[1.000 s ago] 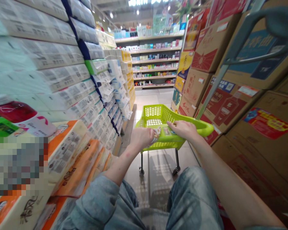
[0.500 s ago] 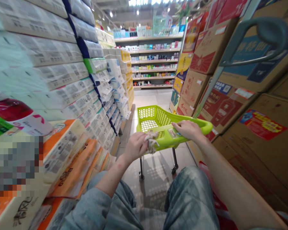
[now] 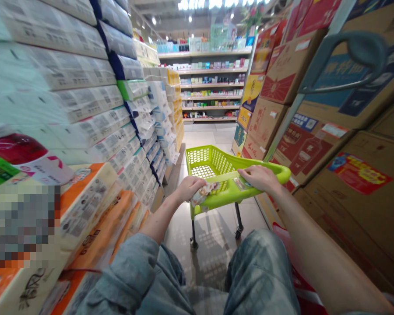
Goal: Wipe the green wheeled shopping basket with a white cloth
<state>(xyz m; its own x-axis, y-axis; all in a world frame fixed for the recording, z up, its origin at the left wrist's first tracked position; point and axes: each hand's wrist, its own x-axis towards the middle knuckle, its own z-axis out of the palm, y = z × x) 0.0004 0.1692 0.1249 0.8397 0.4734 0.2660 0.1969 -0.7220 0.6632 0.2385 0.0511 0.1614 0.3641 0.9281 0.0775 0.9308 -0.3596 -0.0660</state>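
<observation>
A lime-green shopping cart (image 3: 216, 199) with an openwork plastic basket stands in front of my knees. My left hand (image 3: 190, 189) closes on a crumpled pale cloth (image 3: 205, 192) with darker patches and presses it against the near left corner of the cart's rim. Further right, my right hand (image 3: 259, 178) grips the near rim, its fingers over the edge beside a small label panel (image 3: 244, 183). The basket's mesh floor shows between the hands. Two thin dark legs with casters reach the floor below.
Stacked tissue packs (image 3: 85, 100) wall the left side, with orange-and-cream packs (image 3: 88, 210) and a red-filled bottle (image 3: 33, 157) nearer me. Cardboard cartons (image 3: 279, 122) line the right, where a grey-blue handle (image 3: 344, 65) juts out. Stocked shelves (image 3: 213, 89) close off the far end.
My left hand has slid left along the cart's rim with the cloth, toward the corner. My right hand stays on the rim. The cart has hardly moved.
</observation>
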